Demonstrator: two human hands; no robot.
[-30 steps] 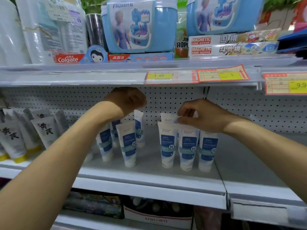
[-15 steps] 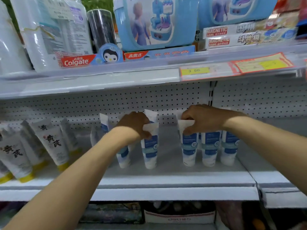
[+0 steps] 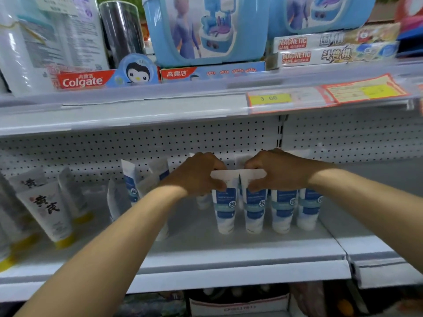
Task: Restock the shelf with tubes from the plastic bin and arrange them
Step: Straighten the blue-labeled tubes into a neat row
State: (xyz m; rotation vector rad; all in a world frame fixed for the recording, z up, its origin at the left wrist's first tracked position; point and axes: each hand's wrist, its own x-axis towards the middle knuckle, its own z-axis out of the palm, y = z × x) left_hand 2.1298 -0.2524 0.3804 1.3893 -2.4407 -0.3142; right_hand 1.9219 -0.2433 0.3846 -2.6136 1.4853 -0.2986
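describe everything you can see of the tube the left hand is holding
The tube is white, soft-looking plastic with a blue label and a round white badge. It stands upright, cap down, on the grey shelf, leftmost in a front row of four. The left hand pinches its flat crimped top, which seems to meet the crimp of the neighbouring tube that the right hand pinches.

Tubes on the shelf (image 3: 229, 250)
Four front tubes (image 3: 283, 209) stand side by side; left hand (image 3: 196, 173) pinches the leftmost tube (image 3: 225, 207), right hand (image 3: 274, 170) the neighbour tube (image 3: 255, 209). Leaning tubes (image 3: 49, 209) stand behind and further left.
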